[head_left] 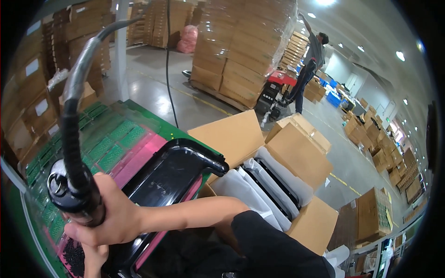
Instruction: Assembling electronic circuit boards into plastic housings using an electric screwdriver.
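Observation:
My right hand point(118, 213) is closed around a black power screwdriver point(76, 197), which hangs upright from a thick dark cable point(72, 125) with a metal ring at its top. The screwdriver's lower end is hidden behind my hand. Just below it my left hand point(94, 259) shows only in part, and its fingers are hidden. Under my right forearm lies a glossy black plastic shell point(160, 178) with a raised, rounded rim, resting on a pink mat point(147, 146). A heap of small black screws point(74, 257) lies beside my left hand.
Green perforated pieces point(111, 150) cover the bench's left side. Right of the bench, an open cardboard box point(308, 148) holds several black panels in white foam sleeves point(271, 190). Beyond stand a wrapped carton stack point(241, 51), a red and black pallet truck point(276, 90) and another person point(313, 58).

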`<state>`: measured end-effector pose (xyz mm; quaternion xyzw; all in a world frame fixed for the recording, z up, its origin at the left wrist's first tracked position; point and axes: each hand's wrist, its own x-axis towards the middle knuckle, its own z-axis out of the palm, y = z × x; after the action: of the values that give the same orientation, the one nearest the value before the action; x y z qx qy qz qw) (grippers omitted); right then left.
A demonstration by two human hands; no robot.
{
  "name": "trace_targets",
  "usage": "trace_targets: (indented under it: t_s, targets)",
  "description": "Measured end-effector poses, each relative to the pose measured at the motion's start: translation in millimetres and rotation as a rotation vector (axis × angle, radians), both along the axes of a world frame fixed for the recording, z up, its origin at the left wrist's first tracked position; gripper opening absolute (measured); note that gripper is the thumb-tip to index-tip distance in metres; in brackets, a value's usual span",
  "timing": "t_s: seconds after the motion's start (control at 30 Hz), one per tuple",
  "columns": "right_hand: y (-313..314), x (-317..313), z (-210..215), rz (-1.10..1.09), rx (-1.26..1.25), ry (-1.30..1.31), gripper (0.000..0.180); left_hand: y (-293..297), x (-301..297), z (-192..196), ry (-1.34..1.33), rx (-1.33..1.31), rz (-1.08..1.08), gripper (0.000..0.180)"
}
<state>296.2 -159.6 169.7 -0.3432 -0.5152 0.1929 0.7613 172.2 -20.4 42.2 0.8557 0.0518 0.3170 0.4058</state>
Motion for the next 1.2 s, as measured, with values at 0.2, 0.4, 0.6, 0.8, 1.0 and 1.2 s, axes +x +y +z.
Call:
trace_targets:
  t_s: [0.2, 0.4, 0.6, 0.8, 1.0, 1.2]
  targets:
    - [0.7, -0.6, 2.8, 0.051, -0.033, 0.012, 0.027, -5.7, -0.7, 6.4, -0.029, -0.121, 0.009, 0.019]
    - [1.1, 1.2, 2.9, 0.041, -0.033, 0.07, 0.015, 1.2, -1.7, 12.7, -0.164, 0.312, 0.032, 0.012]
    - [-6.0, 18.8, -8.6, 0.118, -0.115, 0.003, 0.029, 2.4, 11.4, 38.3, 0.062, 0.094, -0.301, 0.024]
    - [-5.2, 22.8, -48.3, 0.115, -0.216, 0.069, 0.036, 15.3, 16.4, 23.5, 0.192, 0.482, -0.178, 0.076]
    - [2.3, 13.5, -76.0, 0.236, -0.158, 0.198, 0.028, 17.8, 12.0, 11.3, 0.249, 0.457, -0.2, 0.084]
    - [4.8, 4.5, -83.8, 0.203, -0.186, 0.175, 0.029, 17.1, 8.1, 12.6, 0.324, 0.529, -0.205, 0.088]
